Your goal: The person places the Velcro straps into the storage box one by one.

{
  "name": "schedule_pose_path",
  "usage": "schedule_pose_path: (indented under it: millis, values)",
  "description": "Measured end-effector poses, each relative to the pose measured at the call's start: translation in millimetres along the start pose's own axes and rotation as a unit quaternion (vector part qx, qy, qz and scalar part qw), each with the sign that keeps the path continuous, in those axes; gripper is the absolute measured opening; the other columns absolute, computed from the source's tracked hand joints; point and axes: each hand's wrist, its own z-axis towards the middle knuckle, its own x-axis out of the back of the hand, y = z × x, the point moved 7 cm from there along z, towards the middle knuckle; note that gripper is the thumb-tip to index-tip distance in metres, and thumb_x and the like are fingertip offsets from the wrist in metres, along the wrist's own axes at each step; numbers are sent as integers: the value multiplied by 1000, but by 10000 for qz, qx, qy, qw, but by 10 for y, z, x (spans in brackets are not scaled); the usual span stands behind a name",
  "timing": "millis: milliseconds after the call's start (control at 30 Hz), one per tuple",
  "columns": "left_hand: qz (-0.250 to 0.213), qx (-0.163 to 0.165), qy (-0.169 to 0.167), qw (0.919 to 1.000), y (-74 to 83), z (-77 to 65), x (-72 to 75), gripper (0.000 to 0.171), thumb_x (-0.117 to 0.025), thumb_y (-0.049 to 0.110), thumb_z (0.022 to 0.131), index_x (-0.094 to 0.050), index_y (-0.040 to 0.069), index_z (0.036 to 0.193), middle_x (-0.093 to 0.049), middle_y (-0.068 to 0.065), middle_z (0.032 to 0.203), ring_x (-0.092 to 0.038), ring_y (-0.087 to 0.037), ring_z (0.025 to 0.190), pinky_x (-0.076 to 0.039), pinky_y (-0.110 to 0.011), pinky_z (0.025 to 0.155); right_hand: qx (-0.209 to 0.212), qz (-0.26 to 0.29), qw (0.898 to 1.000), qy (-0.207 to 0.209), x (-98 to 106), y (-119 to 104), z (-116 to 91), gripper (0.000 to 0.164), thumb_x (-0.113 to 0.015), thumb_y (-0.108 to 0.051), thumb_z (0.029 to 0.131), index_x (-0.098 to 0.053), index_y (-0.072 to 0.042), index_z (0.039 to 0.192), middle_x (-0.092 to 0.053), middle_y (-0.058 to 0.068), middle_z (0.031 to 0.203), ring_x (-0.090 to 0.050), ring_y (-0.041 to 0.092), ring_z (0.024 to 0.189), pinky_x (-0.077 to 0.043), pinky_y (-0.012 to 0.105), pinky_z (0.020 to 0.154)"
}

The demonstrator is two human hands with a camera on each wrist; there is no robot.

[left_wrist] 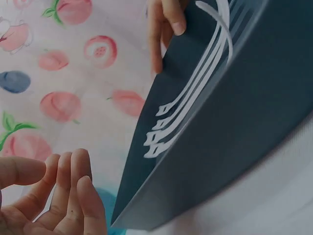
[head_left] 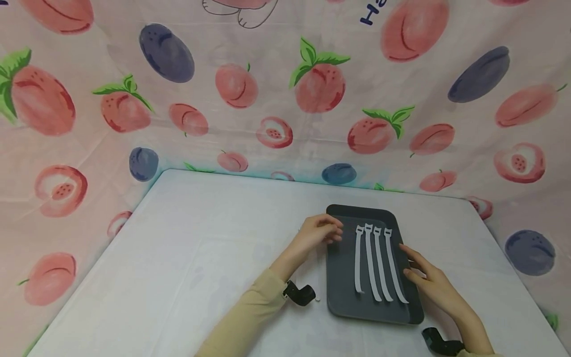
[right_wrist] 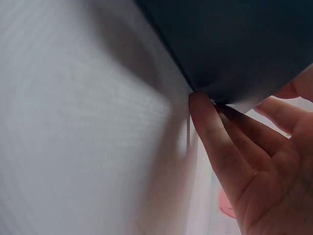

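A dark grey rectangular tray point(head_left: 341, 297) lies on the white table. Several white strap cable ties with slotted heads point(head_left: 381, 263) lie side by side along it, heads at the far end. At the tray's far left edge is my left hand point(head_left: 317, 231), its fingers loosely bent and holding nothing; the left wrist view shows the hand point(left_wrist: 63, 210) with thumb and fingertips apart from the ties. My right hand point(head_left: 430, 285) grips the right edge of the tray. In the right wrist view, fingers point(right_wrist: 220, 142) reach against the tray's underside.
White cloth covers the table point(head_left: 223, 238). A peach-print curtain point(head_left: 285, 89) hangs behind it and along both sides. A small white bit point(head_left: 317, 299) lies near the left wrist's black camera point(head_left: 300, 293). Another black camera point(head_left: 441, 342) sits at the right wrist.
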Motion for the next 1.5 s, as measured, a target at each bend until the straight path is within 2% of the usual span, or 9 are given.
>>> schedule_pose_path:
  millis: [133, 233, 500, 733, 833, 967, 1200, 1500]
  values:
    - [-75, -87, 115, 9999, 13, -58, 120, 19, -53, 19, 90, -65, 8, 101, -68, -16, 99, -68, -17, 81, -53, -39, 80, -19, -36, 10000, 9, -1, 8, 6, 57, -48, -28, 94, -23, -22, 145, -31, 23, 144, -42, 50, 120, -43, 62, 83]
    - [-157, -153, 251, 9994, 21, -104, 224, 20, -53, 20, 91, -64, 7, 102, -67, -17, 99, -68, -20, 84, -52, -41, 83, -20, -51, 10000, 12, -2, 7, 9, 57, -48, -28, 94, -23, -22, 145, -31, 23, 145, -42, 50, 119, -44, 62, 83]
    - [-347, -129, 695, 9969, -18, -165, 485, 22, -54, 18, 90, -64, 5, 105, -67, -16, 100, -68, -15, 82, -53, -30, 76, -33, -20, 10000, -28, -11, 3, 17, 57, -48, -28, 94, -22, -22, 145, -28, 22, 146, -41, 50, 121, -41, 64, 84]
    - [-412, -48, 949, 9946, -90, -161, 672, 23, -55, 18, 89, -63, 4, 106, -67, -16, 100, -68, -14, 80, -54, -30, 75, -29, -57, 10000, 8, -21, 14, 24, 57, -48, -28, 94, -23, -22, 145, -30, 22, 145, -42, 50, 120, -40, 64, 84]
    - [-409, 24, 1079, 9933, -98, -170, 759, 24, -53, 16, 90, -62, 2, 107, -66, -18, 102, -68, -17, 81, -53, -35, 78, -32, -42, 10000, 11, -27, 13, 22, 57, -48, -28, 94, -23, -23, 145, -31, 23, 145, -42, 50, 120, -42, 63, 85]
    - [-428, 169, 1225, 9914, -167, -151, 859, 25, -52, 16, 91, -61, 2, 109, -65, -19, 105, -68, -22, 87, -52, -39, 82, -66, -8, 10000, -3, -33, 14, 16, 57, -48, -29, 94, -23, -22, 145, -30, 23, 145, -41, 50, 120, -42, 62, 86]
    - [-357, 332, 1376, 9893, -357, -61, 965, 21, -55, 16, 88, -63, 5, 104, -68, -12, 98, -67, -13, 79, -53, -31, 76, -127, -45, 9999, -46, -29, 21, 14, 58, -48, -31, 94, -22, -23, 145, -29, 22, 146, -41, 50, 120, -41, 63, 85]
    - [61, 343, 1432, 9891, -449, 31, 1044, 20, -54, 16, 89, -63, 6, 104, -68, -13, 96, -69, -15, 79, -53, -27, 69, -123, -34, 9999, -55, -26, 18, 8, 58, -48, -31, 94, -22, -23, 145, -28, 22, 146, -41, 50, 120, -41, 64, 84]
